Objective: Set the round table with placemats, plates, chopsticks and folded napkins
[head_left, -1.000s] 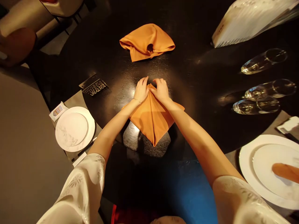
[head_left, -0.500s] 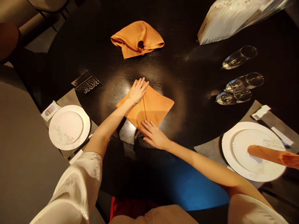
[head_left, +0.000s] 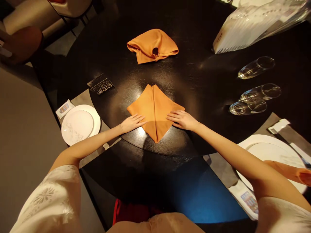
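An orange napkin (head_left: 155, 108) lies folded into a diamond on the dark round table (head_left: 194, 81), with a crease down its middle. My left hand (head_left: 131, 123) rests flat on the napkin's lower left edge, fingers stretched out. My right hand (head_left: 182, 119) lies flat on its lower right edge, fingers apart. Neither hand grips anything. A second orange napkin (head_left: 152, 45) sits crumpled further back on the table.
Three glasses (head_left: 255, 87) lie on their side at the right. A white plate (head_left: 79, 124) is at the left, another plate (head_left: 274, 152) with a rolled orange napkin (head_left: 289, 171) at the right. A dark patterned holder (head_left: 101, 85) and a white stack (head_left: 255, 26) are also here.
My left hand slid from the napkin's top point down to its left edge. My right hand moved from the bottom point to the right edge. The view shifted slightly.
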Demonstrator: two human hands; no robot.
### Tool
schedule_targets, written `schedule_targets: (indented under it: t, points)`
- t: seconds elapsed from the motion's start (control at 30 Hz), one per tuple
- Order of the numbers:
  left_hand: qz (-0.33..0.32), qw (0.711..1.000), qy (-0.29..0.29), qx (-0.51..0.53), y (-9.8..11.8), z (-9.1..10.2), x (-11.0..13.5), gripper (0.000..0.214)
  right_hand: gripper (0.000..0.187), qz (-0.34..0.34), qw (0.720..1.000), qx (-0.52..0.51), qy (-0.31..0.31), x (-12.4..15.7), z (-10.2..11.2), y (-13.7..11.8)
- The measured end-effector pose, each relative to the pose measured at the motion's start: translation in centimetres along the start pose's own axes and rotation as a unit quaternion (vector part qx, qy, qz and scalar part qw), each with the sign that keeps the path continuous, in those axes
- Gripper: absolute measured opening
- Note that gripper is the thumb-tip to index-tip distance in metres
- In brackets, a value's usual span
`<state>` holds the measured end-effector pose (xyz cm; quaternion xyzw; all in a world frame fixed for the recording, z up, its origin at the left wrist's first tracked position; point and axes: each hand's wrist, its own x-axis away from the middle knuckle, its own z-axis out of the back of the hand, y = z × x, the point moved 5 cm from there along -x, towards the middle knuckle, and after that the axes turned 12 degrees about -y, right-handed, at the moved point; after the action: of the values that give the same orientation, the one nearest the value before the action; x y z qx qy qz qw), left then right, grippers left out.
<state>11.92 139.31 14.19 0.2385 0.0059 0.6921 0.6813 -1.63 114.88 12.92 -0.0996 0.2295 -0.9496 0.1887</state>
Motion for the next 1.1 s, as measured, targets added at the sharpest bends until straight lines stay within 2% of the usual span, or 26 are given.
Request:
schedule_targets:
  t: [0.1, 0.2, 0.27, 0.33, 0.4, 0.47, 0.63, 0.7, 0.77, 0.87, 1.0, 1.1]
  points:
    - [0.067, 0.994, 0.044, 0.074, -0.6, 0.5, -1.8, 0.030, 0.032, -0.032, 0.995, -0.088, 0.023, -0.9, 0.7, 0.3]
    - [0.177, 0.965, 0.096, 0.169, -2.9, 1.9, -2.5, 0.032, 0.033, -0.155, 0.972, -0.172, 0.050, -1.7, 1.5, 2.1]
    - [0.240, 0.939, 0.096, 0.227, -4.7, 2.5, -2.9, 0.028, 0.032, -0.241, 0.947, -0.205, 0.061, -2.5, 1.9, 3.5]
    - [0.282, 0.915, 0.081, 0.277, -6.2, 2.8, -3.7, 0.023, 0.033, -0.292, 0.927, -0.230, 0.055, -3.7, 2.1, 4.6]
    - [0.299, 0.894, 0.082, 0.323, -7.2, 2.8, -4.8, 0.026, 0.035, -0.316, 0.914, -0.250, 0.044, -5.2, 2.2, 5.3]
    - [0.304, 0.874, 0.107, 0.363, -7.7, 2.8, -6.1, 0.030, 0.033, -0.330, 0.905, -0.262, 0.053, -6.8, 2.4, 5.8]
    - [0.274, 0.832, 0.166, 0.453, -8.3, 2.4, -8.7, 0.040, 0.024, -0.312, 0.897, -0.286, 0.128, -9.6, 2.1, 6.1]
    - [0.245, 0.844, 0.182, 0.442, -8.3, 2.5, -8.9, 0.036, 0.024, -0.288, 0.903, -0.279, 0.156, -10.0, 1.8, 6.1]
    - [0.206, 0.876, 0.190, 0.391, -8.0, 2.6, -8.7, 0.031, 0.023, -0.249, 0.922, -0.246, 0.164, -10.0, 1.5, 5.8]
    - [0.126, 0.928, 0.192, 0.295, -6.9, 2.5, -8.3, 0.036, 0.022, -0.190, 0.960, -0.145, 0.147, -9.4, 1.4, 4.7]
    - [0.095, 0.955, 0.205, 0.190, -5.9, 1.3, -8.5, 0.030, 0.032, -0.165, 0.978, 0.007, 0.130, -8.6, 1.3, 1.3]
    - [0.090, 0.965, 0.197, 0.146, -5.6, 0.7, -8.9, 0.028, 0.046, -0.127, 0.985, 0.052, 0.102, -8.6, 0.3, -2.2]
